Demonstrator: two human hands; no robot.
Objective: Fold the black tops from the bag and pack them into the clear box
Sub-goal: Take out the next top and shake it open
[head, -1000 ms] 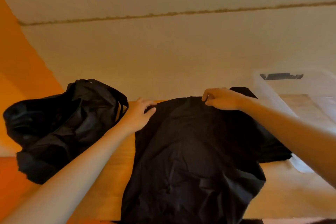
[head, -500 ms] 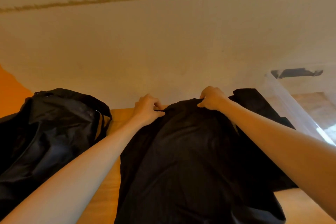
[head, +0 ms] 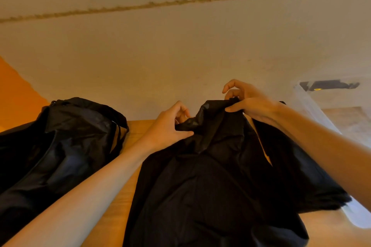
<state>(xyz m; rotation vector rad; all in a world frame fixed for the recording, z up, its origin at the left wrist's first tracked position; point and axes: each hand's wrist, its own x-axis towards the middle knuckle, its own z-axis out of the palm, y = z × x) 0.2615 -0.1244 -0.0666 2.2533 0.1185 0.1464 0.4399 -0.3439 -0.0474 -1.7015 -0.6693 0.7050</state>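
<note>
Bag [head: 60, 146] sits left of black top [head: 210, 186]; clear box [head: 316, 113] right.

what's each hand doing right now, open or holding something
Left hand: closed, pinching the far edge of the black top.
Right hand: closed, pinching the same edge further right.

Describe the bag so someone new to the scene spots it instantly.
Start at the light wooden table against the pale wall. At its left end slumps the shiny black fabric bag. Unlike the matte black top pinched by the left hand and right hand beside it, it has a strap and nobody touches it.
</note>
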